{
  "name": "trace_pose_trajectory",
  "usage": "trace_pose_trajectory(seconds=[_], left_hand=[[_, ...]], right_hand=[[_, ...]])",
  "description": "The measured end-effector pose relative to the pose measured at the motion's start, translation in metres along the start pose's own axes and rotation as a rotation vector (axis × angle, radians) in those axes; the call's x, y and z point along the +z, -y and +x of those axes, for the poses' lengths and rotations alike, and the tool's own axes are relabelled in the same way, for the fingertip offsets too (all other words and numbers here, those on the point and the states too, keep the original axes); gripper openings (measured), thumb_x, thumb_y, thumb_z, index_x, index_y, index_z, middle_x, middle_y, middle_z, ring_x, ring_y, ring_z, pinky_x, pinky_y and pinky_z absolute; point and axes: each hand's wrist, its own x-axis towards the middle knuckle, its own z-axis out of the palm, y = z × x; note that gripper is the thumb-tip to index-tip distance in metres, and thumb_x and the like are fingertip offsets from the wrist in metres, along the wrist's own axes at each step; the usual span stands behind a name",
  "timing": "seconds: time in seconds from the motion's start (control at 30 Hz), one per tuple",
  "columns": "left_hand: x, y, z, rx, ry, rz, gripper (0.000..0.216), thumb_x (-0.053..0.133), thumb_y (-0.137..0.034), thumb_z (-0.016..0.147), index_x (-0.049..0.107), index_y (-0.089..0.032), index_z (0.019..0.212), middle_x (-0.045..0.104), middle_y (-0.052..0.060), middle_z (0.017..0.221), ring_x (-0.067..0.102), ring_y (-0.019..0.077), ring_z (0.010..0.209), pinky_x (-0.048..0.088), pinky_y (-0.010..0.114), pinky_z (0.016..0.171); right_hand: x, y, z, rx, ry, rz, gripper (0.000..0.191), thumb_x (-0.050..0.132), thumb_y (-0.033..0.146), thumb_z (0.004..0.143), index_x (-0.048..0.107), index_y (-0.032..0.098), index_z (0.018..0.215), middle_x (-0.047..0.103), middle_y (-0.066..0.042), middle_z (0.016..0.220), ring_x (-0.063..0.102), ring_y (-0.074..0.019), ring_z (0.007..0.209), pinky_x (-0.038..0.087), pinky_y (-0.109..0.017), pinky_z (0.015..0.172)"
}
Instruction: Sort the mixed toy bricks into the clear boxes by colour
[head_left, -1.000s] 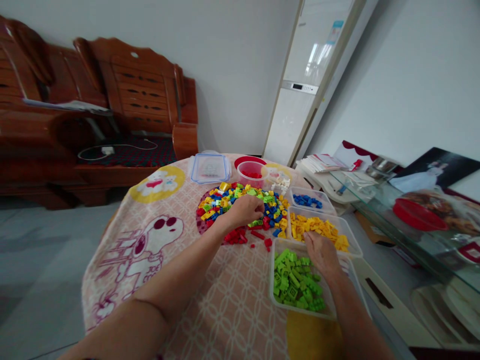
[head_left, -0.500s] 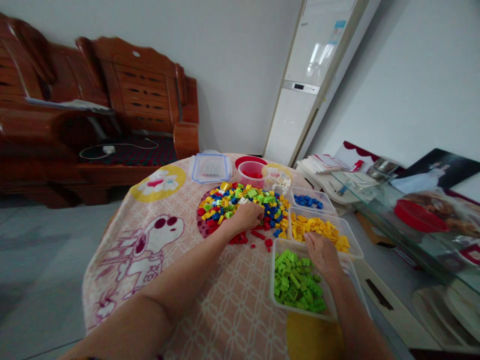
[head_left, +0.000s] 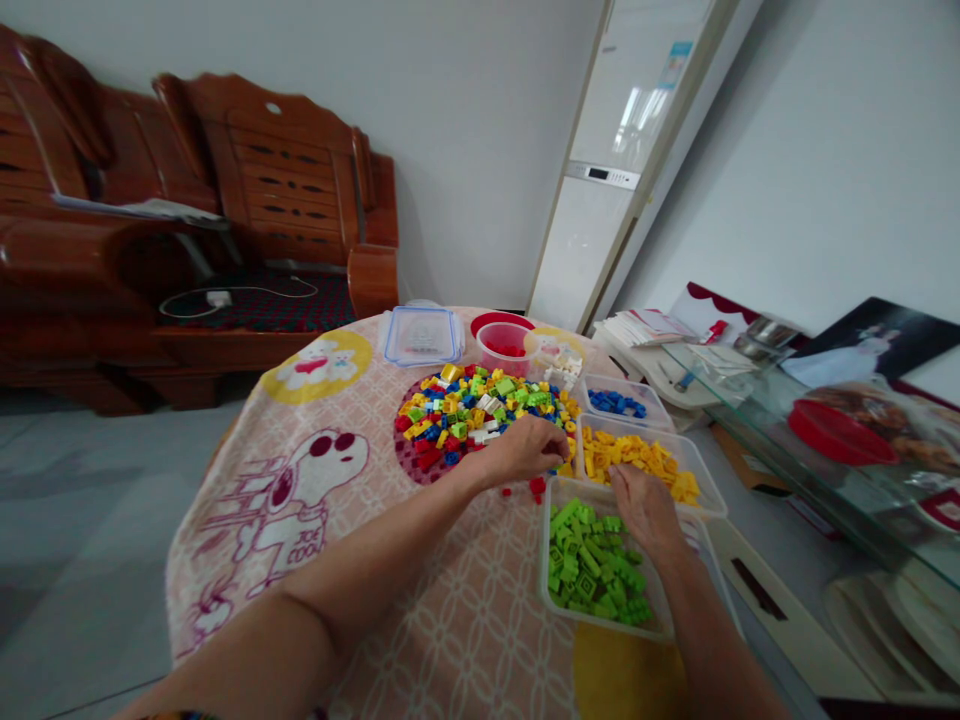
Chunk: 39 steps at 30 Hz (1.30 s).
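A mixed pile of toy building bricks in red, yellow, blue, green and white covers a round patch of the tablecloth. My left hand is over the pile's right edge, near the yellow box, its fingers curled downward; whatever they pinch is hidden. My right hand rests where two clear boxes meet, fingers bent and closed at the rim, with their tips by the yellow bricks. Below it, green bricks fill much of the nearer clear box. What the right fingers grip cannot be made out.
Blue bricks lie in a smaller clear box behind the yellow ones. A pink tub with red bricks, white bricks and a blue-edged lid are at the back. A glass shelf borders the right side.
My left hand has moved right across the pile toward the yellow box, uncovering white bricks in the middle. My right hand stays in place.
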Motion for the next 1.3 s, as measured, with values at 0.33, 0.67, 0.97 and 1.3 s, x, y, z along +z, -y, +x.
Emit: trace_pose_trajectory(seconds=[0.33, 0.67, 0.97, 1.3], left_hand=[[0.008, -0.037, -0.008, 0.164, 0.101, -0.021, 0.018, 0.061, -0.01, 0.081, 0.073, -0.016, 0.092, 0.075, 0.003, 0.092, 0.067, 0.0134, 0.083, 0.045, 0.02, 0.075], [-0.037, -0.005, -0.006, -0.092, -0.059, 0.209, 0.021, 0.059, -0.014, 0.079, 0.075, -0.017, 0.092, 0.074, 0.003, 0.087, 0.066, 0.0152, 0.078, 0.047, 0.023, 0.073], [-0.046, 0.035, -0.012, -0.313, 0.051, 0.541, 0.026, 0.055, -0.01, 0.075, 0.076, -0.018, 0.089, 0.075, 0.009, 0.091, 0.068, 0.0223, 0.088, 0.05, 0.029, 0.076], [-0.04, 0.031, -0.014, -0.32, 0.143, 0.544, 0.032, 0.055, -0.006, 0.072, 0.076, -0.018, 0.092, 0.075, 0.009, 0.098, 0.068, 0.0233, 0.095, 0.052, 0.029, 0.079]], right_hand=[[-0.002, 0.001, 0.0, 0.013, 0.017, 0.005, 0.038, 0.036, 0.029, 0.1, 0.066, 0.018, 0.08, 0.071, -0.008, 0.08, 0.063, -0.0173, 0.072, 0.032, -0.028, 0.064], [-0.001, 0.001, 0.0, -0.003, 0.011, -0.013, 0.036, 0.038, 0.027, 0.1, 0.066, 0.017, 0.081, 0.07, -0.008, 0.079, 0.063, -0.0169, 0.072, 0.033, -0.027, 0.066], [0.0, 0.0, 0.0, -0.004, 0.002, 0.013, 0.035, 0.038, 0.027, 0.1, 0.064, 0.019, 0.077, 0.069, -0.008, 0.076, 0.061, -0.0185, 0.069, 0.035, -0.03, 0.066], [0.0, 0.0, 0.0, -0.002, -0.002, 0.004, 0.036, 0.037, 0.028, 0.1, 0.063, 0.019, 0.077, 0.068, -0.008, 0.074, 0.06, -0.0163, 0.066, 0.034, -0.028, 0.064]])
